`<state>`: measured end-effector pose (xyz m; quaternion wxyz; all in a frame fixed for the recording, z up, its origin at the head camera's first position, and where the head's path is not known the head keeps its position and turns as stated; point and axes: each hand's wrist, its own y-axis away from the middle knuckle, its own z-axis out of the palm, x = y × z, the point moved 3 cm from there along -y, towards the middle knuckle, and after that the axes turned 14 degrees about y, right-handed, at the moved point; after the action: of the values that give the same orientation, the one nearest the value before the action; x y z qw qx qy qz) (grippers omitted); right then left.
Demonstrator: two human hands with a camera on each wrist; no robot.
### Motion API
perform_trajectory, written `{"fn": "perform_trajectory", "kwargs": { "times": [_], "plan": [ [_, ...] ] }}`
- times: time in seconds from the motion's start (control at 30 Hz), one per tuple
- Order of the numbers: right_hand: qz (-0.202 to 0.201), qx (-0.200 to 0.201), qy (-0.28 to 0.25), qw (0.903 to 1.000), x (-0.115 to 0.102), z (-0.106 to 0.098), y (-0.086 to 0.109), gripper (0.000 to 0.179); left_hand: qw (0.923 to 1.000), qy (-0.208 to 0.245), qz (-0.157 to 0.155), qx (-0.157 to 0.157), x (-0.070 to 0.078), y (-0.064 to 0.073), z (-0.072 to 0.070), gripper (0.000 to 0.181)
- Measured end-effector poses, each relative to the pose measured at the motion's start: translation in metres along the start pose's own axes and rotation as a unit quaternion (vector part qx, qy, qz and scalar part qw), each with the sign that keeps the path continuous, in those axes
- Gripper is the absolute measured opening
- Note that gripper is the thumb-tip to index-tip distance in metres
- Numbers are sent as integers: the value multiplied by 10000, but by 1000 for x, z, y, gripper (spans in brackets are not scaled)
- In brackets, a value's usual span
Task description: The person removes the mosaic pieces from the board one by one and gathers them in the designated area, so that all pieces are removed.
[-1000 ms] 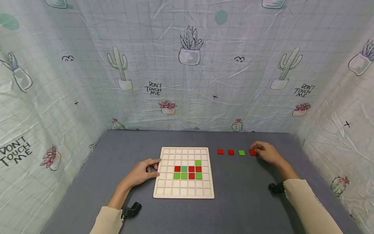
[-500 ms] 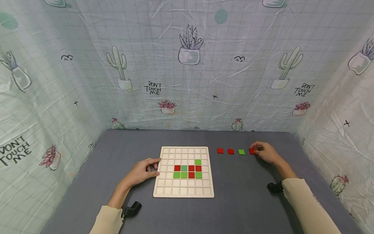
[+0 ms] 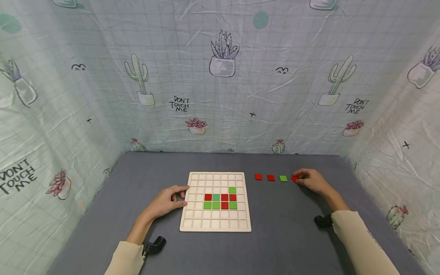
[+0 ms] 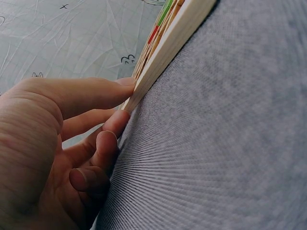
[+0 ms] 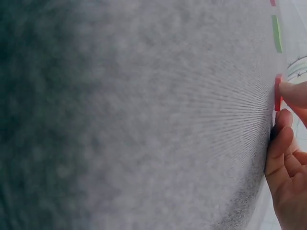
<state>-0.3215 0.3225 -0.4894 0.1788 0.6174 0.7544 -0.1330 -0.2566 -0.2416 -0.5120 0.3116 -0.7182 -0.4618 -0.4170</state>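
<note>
A pale wooden grid board lies flat on the table, with several red and green square tiles set in its middle cells. At its left edge rests my left hand, thumb and index finger stretched out against the rim; the left wrist view shows the thumb touching the board's side, the lower fingers loosely bent. To the right, my right hand pinches a red tile at the right end of a row. In the right wrist view this red tile stands slightly tilted under the thumb.
Left of the pinched tile, a green tile and two red tiles, one in the middle and one nearest the board, lie spaced in a row. The grey table meets a cactus-print curtain at the back and sides.
The right fingers have closed on the rightmost red tile and shifted it slightly left and tilted it. The left hand and the board stay in place.
</note>
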Motion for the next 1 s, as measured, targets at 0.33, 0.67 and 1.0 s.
{"fn": "perform_trajectory", "kwargs": {
  "times": [0.33, 0.67, 1.0],
  "plan": [
    [66, 77, 115, 9999, 0, 1, 1, 28, 10000, -15, 32, 53, 0, 1, 0, 56],
    [114, 125, 89, 9998, -3, 2, 2, 27, 10000, -66, 35, 52, -2, 0, 0, 56],
    [173, 109, 31, 9998, -2, 2, 2, 30, 10000, -32, 63, 47, -3, 0, 0, 56]
  ]
}}
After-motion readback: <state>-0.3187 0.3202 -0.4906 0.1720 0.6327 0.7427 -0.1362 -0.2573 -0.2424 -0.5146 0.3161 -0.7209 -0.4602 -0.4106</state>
